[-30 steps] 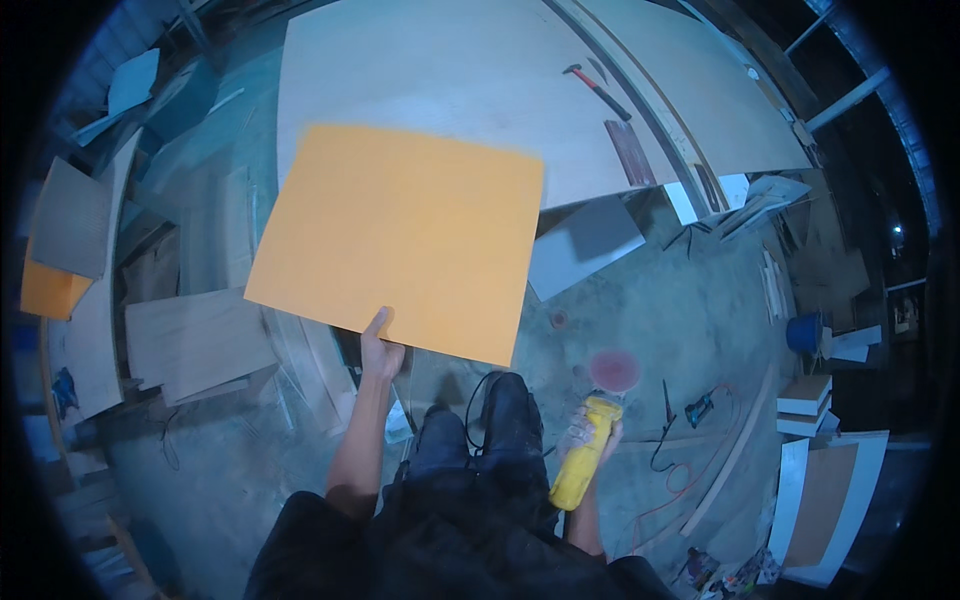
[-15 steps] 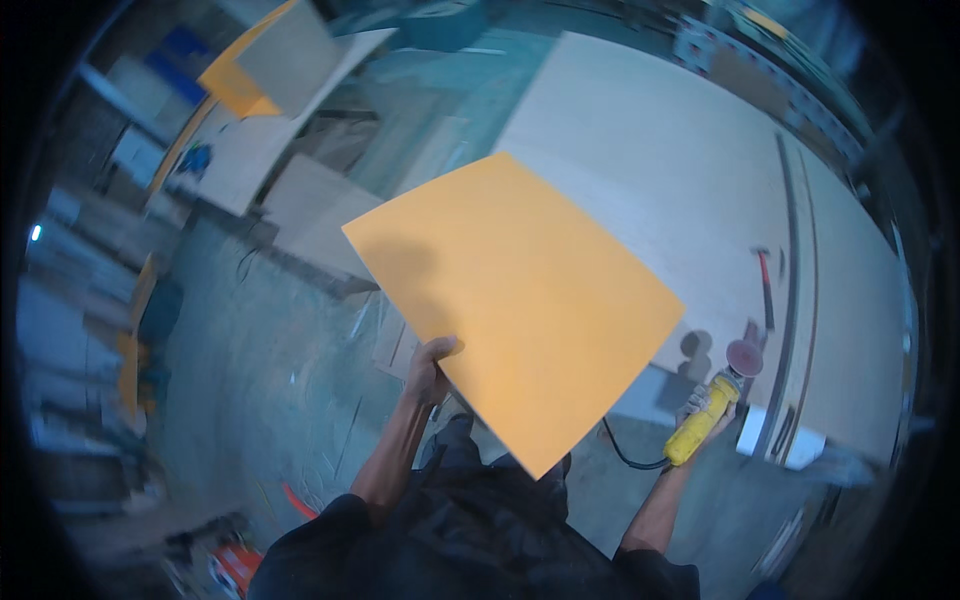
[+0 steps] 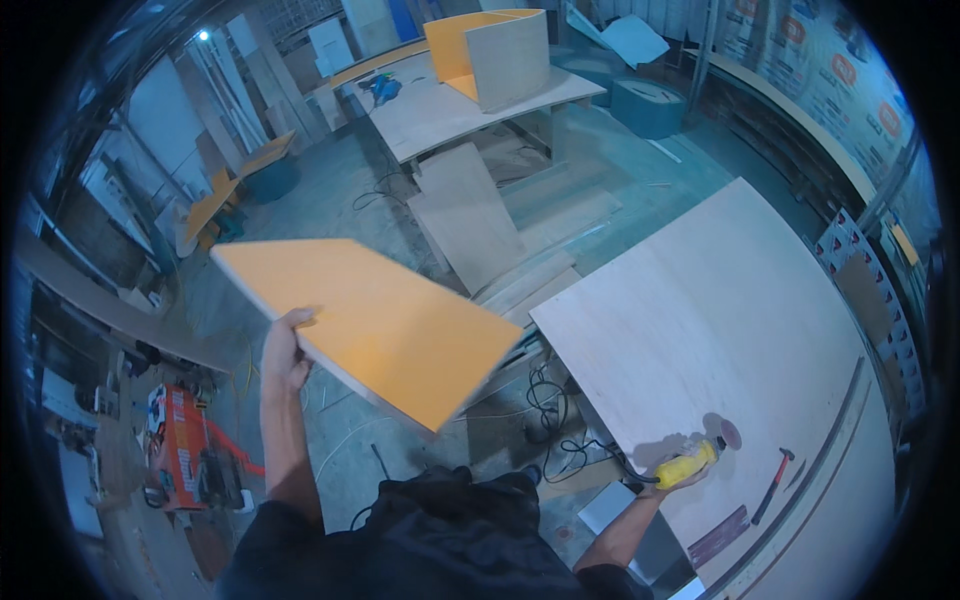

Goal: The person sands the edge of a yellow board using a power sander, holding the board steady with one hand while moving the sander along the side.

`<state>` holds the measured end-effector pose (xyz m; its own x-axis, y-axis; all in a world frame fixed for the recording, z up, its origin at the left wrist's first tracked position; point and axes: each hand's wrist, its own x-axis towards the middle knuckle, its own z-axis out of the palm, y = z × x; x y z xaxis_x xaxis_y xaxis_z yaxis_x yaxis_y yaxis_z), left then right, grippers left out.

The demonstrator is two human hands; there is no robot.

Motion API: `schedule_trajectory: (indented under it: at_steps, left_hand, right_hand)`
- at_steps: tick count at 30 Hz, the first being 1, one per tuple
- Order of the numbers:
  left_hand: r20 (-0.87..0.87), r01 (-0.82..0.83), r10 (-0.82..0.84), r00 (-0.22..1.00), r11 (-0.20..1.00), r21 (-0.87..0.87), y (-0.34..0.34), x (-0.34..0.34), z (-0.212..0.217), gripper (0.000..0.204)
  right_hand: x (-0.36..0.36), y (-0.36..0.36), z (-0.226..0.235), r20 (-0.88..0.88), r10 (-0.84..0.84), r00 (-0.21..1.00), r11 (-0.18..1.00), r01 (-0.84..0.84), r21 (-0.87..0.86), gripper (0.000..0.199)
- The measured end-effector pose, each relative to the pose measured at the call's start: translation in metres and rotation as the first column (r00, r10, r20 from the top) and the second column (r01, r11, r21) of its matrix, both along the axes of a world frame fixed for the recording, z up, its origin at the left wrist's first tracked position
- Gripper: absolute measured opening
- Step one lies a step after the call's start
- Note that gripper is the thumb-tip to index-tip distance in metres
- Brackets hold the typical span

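Observation:
My left hand (image 3: pixel 288 350) grips an orange-faced wooden panel (image 3: pixel 370 325) by its near left edge, thumb on the orange face. The panel is tilted and held in the air, left of a large pale plywood-topped table (image 3: pixel 640 300). In my right hand (image 3: pixel 685 478) is a yellow angle grinder (image 3: pixel 687 465) with a round reddish disc (image 3: pixel 731 435) at its head. It is over the near part of the tabletop, and its black cord trails off to the left. Most of the right hand's fingers are hidden beneath the grinder.
A red-handled hammer (image 3: pixel 772 487) and a dark reddish strip (image 3: pixel 718 537) lie on the table near a long straight bar (image 3: pixel 800 490). Farther off, a workbench (image 3: pixel 430 125) bears an orange-lined box (image 3: pixel 505 60). Loose boards (image 3: pixel 465 220) and black cables (image 3: pixel 545 400) lie on the floor.
The orange panel has swung left, away from the tabletop, and tipped flatter. The grinder in my right hand is now lower in view, over the tabletop. My view has turned left and up.

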<state>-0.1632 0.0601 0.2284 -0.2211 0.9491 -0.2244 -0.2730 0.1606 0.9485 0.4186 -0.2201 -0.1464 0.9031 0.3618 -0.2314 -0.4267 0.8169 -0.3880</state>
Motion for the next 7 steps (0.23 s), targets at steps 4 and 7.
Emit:
schedule_trajectory:
  at_steps: [4,7]
  left_hand:
    - [-0.055,-0.215,0.213,0.975,0.976,-0.025,0.032,-0.079,-0.025,0.032]
    - [-0.077,-0.329,0.334,0.940,0.942,0.065,0.002,-0.127,-0.045,0.043]
  right_hand:
    - [0.002,0.032,0.001,0.002,0.032,0.999,0.999,-0.032,0.035,0.044]
    - [0.000,-0.009,-0.007,-0.217,0.288,0.933,0.909,-0.195,0.367,0.047]
